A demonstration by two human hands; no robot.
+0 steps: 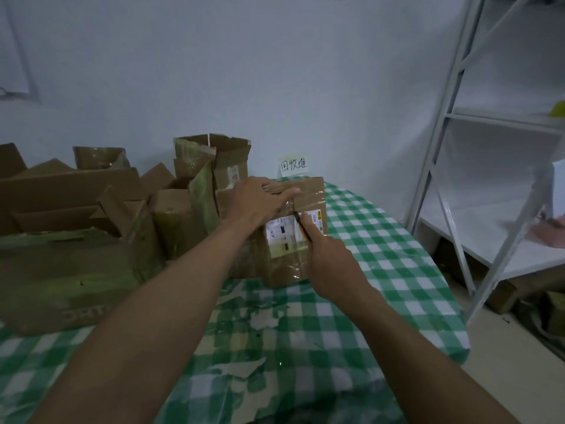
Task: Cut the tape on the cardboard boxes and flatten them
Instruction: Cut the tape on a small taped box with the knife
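Observation:
A taped cardboard box point(287, 264) with a white shipping label stands on the checked table, a little right of centre. My left hand point(260, 200) lies flat on its top, fingers straight, pressing it down. My right hand point(328, 264) grips a utility knife point(302, 226) with an orange and black body. The blade tip touches the clear tape on the box's front face, just above the label.
Several opened and partly flattened cardboard boxes point(76, 228) crowd the table's left half. The green checked tablecloth point(382, 264) is worn in front of me. A paper sign point(294, 165) stands behind the box. A white metal shelf rack point(489, 148) stands at the right.

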